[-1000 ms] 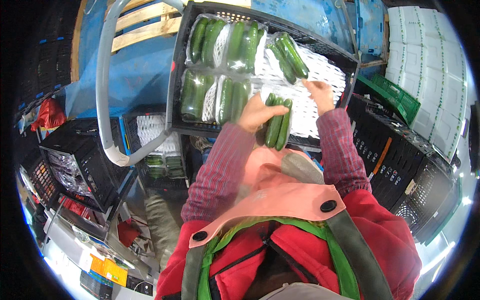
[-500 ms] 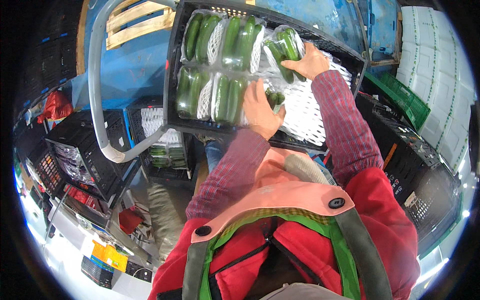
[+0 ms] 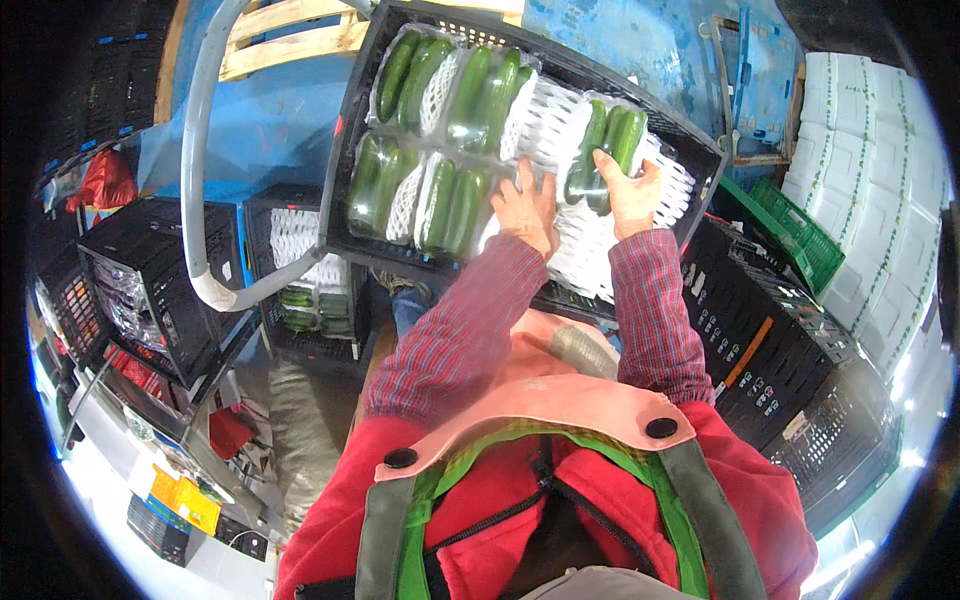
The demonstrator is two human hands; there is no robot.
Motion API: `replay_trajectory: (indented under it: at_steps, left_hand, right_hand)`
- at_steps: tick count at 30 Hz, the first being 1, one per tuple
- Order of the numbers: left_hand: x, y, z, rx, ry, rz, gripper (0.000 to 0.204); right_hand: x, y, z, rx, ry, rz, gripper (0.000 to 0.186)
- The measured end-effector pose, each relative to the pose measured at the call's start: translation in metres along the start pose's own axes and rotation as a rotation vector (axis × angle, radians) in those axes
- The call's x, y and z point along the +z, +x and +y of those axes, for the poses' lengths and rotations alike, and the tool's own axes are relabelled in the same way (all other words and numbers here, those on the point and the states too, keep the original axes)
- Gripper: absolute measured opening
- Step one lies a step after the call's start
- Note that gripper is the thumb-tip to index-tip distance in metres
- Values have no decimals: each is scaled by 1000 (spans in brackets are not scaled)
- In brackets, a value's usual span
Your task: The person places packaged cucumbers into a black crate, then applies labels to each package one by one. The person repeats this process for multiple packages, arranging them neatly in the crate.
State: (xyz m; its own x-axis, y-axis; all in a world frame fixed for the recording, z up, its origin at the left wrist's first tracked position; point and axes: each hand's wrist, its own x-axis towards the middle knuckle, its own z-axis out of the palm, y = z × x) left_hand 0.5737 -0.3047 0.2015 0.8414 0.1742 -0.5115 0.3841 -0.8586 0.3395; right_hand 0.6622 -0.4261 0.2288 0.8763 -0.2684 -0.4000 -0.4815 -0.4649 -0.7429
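A black crate [image 3: 345, 150] holds clear-wrapped packs of dark green cucumbers with white foam netting. My right hand [image 3: 632, 192] grips a pack of cucumbers [image 3: 622, 140], its thumb across the front, above the netting at the crate's right side. My left hand [image 3: 525, 208] lies palm down with its fingers apart, over netting beside the near pack [image 3: 452, 208]. It holds nothing that I can see. Farther left are another near pack [image 3: 374, 186], a far-left pack [image 3: 420, 82] and a far-middle pack [image 3: 484, 98]. White foam netting [image 3: 580, 245] covers the right part of the crate.
A grey metal tube [image 3: 200, 150] curves along the crate's left side. Lower left stands another crate with cucumber packs [image 3: 318, 305]. Black crates [image 3: 760, 340] and a green crate [image 3: 800, 235] are at the right, with stacked white boxes [image 3: 860, 170] beyond. A wooden pallet [image 3: 290, 40] lies behind.
The pack in my right hand has moved nearer and is turned straighter, exposing netting in the far middle. My left hand has shifted slightly right. The whole view has tilted a little.
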Motion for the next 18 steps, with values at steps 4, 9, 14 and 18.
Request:
replay_trajectory:
  at_steps: [4, 9, 14, 18]
  left_hand:
    - [-2, -20, -7, -83, -98, 48, 78]
    - [-1, -19, -17, -4, -50, 16, 82]
    - [2, -23, -19, 26, -133, 79, 78]
    - [16, -25, -20, 71, -102, 302, 72]
  right_hand:
    - [33, 19, 10, 72, 272, -125, 74]
    - [92, 36, 19, 173, 131, 26, 90]
    - [102, 23, 17, 143, 73, 202, 92]
    - [106, 31, 27, -97, 14, 65, 84]
